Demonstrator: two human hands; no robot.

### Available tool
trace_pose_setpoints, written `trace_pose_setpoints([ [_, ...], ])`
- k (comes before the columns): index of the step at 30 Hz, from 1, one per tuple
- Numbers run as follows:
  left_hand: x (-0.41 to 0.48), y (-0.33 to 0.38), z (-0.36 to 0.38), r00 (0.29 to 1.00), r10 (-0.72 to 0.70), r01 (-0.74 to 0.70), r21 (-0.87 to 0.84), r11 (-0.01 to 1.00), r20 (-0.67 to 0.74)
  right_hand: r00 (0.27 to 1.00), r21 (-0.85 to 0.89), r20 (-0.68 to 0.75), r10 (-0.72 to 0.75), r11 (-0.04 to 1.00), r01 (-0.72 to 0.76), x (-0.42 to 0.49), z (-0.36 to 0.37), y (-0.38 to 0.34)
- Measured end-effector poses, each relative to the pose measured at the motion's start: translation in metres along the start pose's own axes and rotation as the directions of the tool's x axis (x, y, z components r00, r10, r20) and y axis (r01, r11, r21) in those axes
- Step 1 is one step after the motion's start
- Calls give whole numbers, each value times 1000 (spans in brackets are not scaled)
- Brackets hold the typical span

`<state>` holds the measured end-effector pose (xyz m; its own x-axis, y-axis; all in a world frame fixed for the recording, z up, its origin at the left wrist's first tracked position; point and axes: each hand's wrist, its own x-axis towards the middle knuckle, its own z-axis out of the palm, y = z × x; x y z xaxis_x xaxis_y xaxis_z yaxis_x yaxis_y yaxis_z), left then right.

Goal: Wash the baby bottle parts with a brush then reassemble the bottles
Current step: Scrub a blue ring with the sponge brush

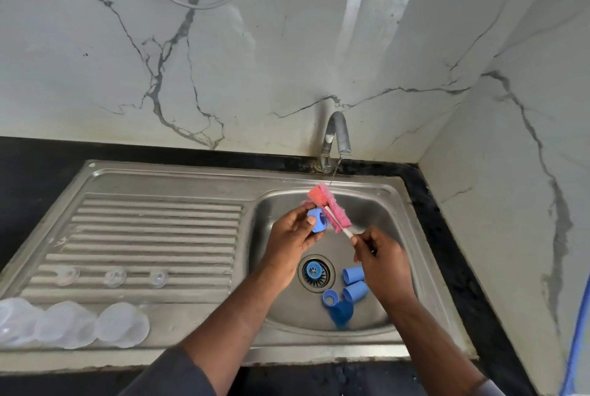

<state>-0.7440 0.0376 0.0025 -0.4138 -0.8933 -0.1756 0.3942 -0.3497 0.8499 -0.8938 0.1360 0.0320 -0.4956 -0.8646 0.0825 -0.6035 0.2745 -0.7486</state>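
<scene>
Over sink (277, 213) | left hand (289, 242) grips blue ring (317, 220) | right hand (383, 263) pinches brush (335, 212), head pointing up-left

A stainless steel sink unit (166, 169) sits in a black counter (32, 165). Its ribbed drainboard (153, 236) takes the left side. Three clear teats (115, 277) stand in a row on the ribs, apart from one another, and three clear bottles (67, 324) lie side by side along its near left edge. In the basin (287, 316) on the right, a blue ring (313, 269) sits on the drain strainer (325, 280). Just right of the strainer lie two blue caps (353, 274), and nearer the front a second blue ring (330, 297) touches a third blue cap (341, 314).
</scene>
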Motion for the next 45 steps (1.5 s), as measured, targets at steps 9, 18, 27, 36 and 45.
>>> trace_pose_setpoints([
  [9,1,-14,30,998,-10,8,-43,999,-55,997,23,45,-58,998,57,10,-23,28],
  [18,12,-13,45,984,11,-29,-99,995,-177,996,67,77,-34,997,29,13,-29,40],
  [27,19,-6,51,985,-3,-42,-256,966,-173,999,99,45,4,995,-9,19,-35,45],
  [36,17,-6,41,992,27,-36,-77,996,-120,999,168,51,5,986,-13,15,-28,40],
  [45,16,2,16,990,121,-95,282,955,-77,981,13,66,-182,983,182,13,-25,39],
])
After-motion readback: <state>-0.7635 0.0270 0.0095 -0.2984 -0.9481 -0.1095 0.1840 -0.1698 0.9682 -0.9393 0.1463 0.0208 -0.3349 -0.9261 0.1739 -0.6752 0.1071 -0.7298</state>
